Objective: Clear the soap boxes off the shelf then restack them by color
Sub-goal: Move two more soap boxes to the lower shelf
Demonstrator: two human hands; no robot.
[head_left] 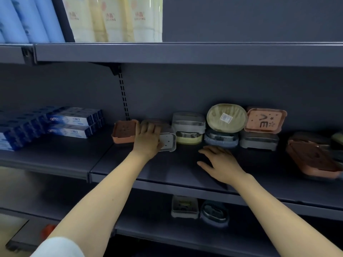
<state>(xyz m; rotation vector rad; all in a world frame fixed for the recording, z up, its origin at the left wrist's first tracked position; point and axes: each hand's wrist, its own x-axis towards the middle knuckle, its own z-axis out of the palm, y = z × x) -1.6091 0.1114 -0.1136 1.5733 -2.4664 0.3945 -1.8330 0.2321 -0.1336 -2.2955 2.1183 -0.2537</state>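
Observation:
Soap boxes line the back of the middle shelf (pixel 167 169). My left hand (pixel 148 138) lies over a white soap box (pixel 168 142) and grips it; an orange box (pixel 123 132) stands just left of it. To the right a grey box (pixel 188 121) sits on a yellow one (pixel 189 139), a green oval box (pixel 226 117) leans over a blue one (pixel 220 140), and a pink box (pixel 264 120) leans on a grey one (pixel 259 140). My right hand (pixel 220 164) rests flat on the shelf, fingers spread, in front of the blue box.
A brown-orange box (pixel 311 158) lies at the far right. Toothpaste cartons (pixel 55 125) fill the shelf's left. Two more soap boxes (pixel 200 210) sit on the lower shelf. Tissue packs (pixel 111 19) stand on the top shelf.

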